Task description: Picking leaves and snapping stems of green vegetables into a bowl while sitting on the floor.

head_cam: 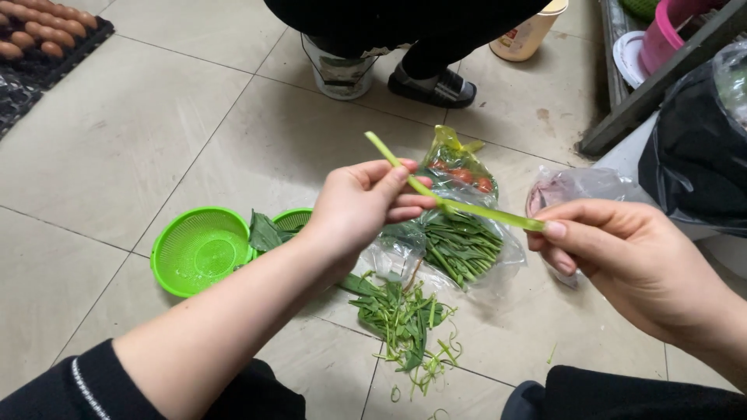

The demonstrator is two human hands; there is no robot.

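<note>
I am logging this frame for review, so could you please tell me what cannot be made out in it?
- Head view: the second green basket is mostly hidden by the left hand and a leaf.
- Head view: the other person is cut off by the top edge.
- Head view: the contents of the cloudy bag beside the right hand are too blurred to identify.
- Head view: the egg tray runs off the left edge.

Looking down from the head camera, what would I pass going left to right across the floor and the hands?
Tray of brown eggs → green plastic colander → left hand → green vegetable stalk held between both hands → right hand → black plastic bag.
</note>
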